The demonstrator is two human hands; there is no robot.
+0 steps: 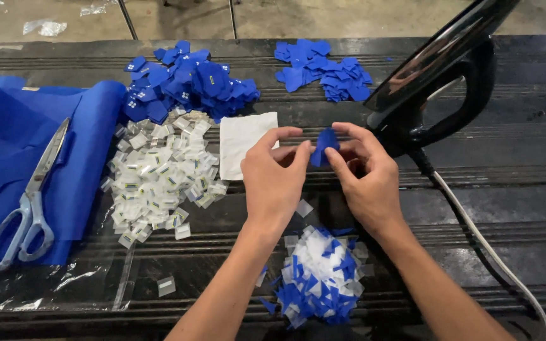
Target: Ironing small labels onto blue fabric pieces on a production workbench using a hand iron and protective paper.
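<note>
Here the dark slatted counter [513, 189] carries everything. At my left lies the big fold of blue cloth [7, 145], with the scissors [26, 202] resting on it, handles toward me, within easy reach. The black iron [437, 82] stands tipped up at my right, its plate off the surface, its cord [488, 246] trailing toward me. Further back sit two heaps of blue patches [184, 82], apart from the mound of small clear-wrapped labels [159, 177] beside a white square of cloth [241, 142]. Near my wrists lies a litter of blue and white trimmings [320, 278]. My left hand [273, 180] and right hand [368, 177] meet above it, both pinched on one small blue patch [325, 145], held up between fingertips so I can work its edges.
</note>
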